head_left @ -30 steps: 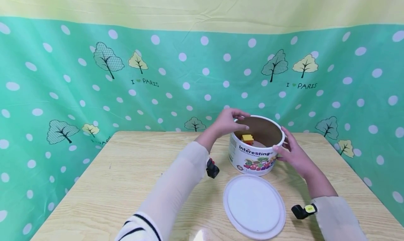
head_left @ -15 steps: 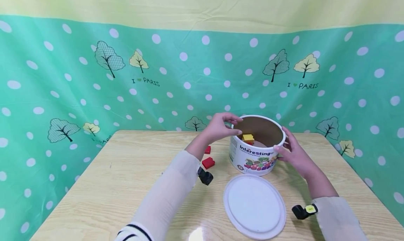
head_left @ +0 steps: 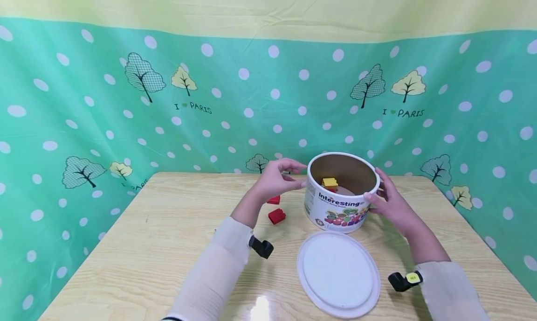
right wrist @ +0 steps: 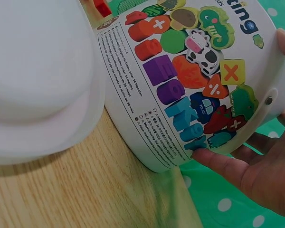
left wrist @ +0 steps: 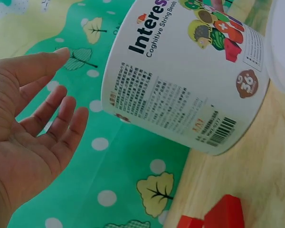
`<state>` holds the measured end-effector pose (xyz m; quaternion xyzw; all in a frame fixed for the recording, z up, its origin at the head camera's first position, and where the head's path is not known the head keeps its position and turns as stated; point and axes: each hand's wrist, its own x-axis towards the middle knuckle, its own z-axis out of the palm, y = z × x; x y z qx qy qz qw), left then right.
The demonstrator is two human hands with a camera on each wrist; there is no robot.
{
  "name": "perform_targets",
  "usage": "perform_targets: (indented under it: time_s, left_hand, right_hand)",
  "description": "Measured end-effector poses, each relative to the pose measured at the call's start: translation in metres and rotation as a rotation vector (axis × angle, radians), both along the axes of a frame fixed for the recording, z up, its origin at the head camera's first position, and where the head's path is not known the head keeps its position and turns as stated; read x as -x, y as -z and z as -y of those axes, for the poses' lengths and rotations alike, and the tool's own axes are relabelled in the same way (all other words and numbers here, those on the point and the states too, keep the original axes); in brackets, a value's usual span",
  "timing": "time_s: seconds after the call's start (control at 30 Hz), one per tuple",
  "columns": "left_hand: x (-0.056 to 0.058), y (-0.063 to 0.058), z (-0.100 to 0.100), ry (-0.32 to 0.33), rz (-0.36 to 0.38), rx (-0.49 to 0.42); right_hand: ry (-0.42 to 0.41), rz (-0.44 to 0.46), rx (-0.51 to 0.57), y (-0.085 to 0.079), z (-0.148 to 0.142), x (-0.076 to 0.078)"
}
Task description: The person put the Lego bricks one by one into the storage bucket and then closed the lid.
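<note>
A white round bucket (head_left: 337,213) with colourful toy pictures stands uncovered on the table. Inside lies a yellow block (head_left: 329,183) with some red showing just below it. My left hand (head_left: 278,178) is at the bucket's left side, fingers spread and holding nothing; the left wrist view shows this hand (left wrist: 35,114) with a bare palm, apart from the bucket wall. At the right side my right hand (head_left: 390,202) holds the bucket, thumb on the front and fingers reaching round the side. Two red blocks (head_left: 277,216) lie on the table left of the bucket.
A white round lid (head_left: 337,272) lies flat on the wooden table (head_left: 168,246) in front of the bucket. The bucket's white handle (right wrist: 256,118) hangs down at its right side. A green dotted cloth (head_left: 226,139) hangs behind the table.
My left hand has drawn back from over the bucket's rim to the left and slightly down, uncovering the red blocks. My right hand stays at the bucket.
</note>
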<state>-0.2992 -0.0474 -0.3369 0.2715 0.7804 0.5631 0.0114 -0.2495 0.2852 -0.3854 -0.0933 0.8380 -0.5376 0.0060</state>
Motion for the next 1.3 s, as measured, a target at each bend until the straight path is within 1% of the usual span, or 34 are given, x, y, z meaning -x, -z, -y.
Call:
perform_targets:
  time_s: [0.17, 0.4, 0.5, 0.63, 0.77, 0.8, 1.0, 1.03, 1.1, 1.2, 1.3]
  left_hand:
    - [-0.005, 0.009, 0.007, 0.000, 0.029, -0.034]
    - [-0.011, 0.022, 0.020, -0.053, 0.113, -0.053]
    - [-0.012, 0.029, 0.025, -0.066, 0.116, -0.067]
    - [-0.012, 0.039, 0.030, -0.067, 0.098, -0.080]
    - [-0.014, 0.049, 0.034, -0.079, 0.104, -0.081]
    - [-0.018, 0.049, 0.034, -0.085, 0.121, -0.080]
    - [-0.021, 0.063, 0.040, -0.114, 0.180, -0.081]
    - [-0.018, 0.068, 0.042, -0.116, 0.176, -0.083]
    - [-0.018, 0.072, 0.044, -0.119, 0.178, -0.078]
    - [-0.018, 0.077, 0.046, -0.128, 0.176, -0.048]
    - [-0.017, 0.083, 0.048, -0.128, 0.194, -0.022]
  right_hand:
    - [-0.002, -0.001, 0.007, 0.000, 0.000, 0.000]
    - [-0.002, -0.007, 0.011, 0.000, 0.000, -0.001]
    - [-0.003, -0.011, 0.011, 0.000, 0.000, -0.001]
    - [-0.004, -0.014, 0.009, 0.000, 0.000, -0.001]
    - [-0.010, -0.018, 0.014, 0.000, 0.001, -0.001]
    - [-0.013, -0.020, 0.017, 0.000, 0.002, -0.001]
    - [-0.024, -0.025, 0.028, -0.001, 0.003, -0.001]
    - [-0.023, -0.024, 0.028, -0.001, 0.003, -0.001]
    - [-0.021, -0.021, 0.024, -0.001, 0.003, -0.001]
    - [-0.015, -0.017, 0.017, -0.001, 0.002, -0.002]
    - [-0.010, -0.016, 0.010, -0.002, 0.002, -0.002]
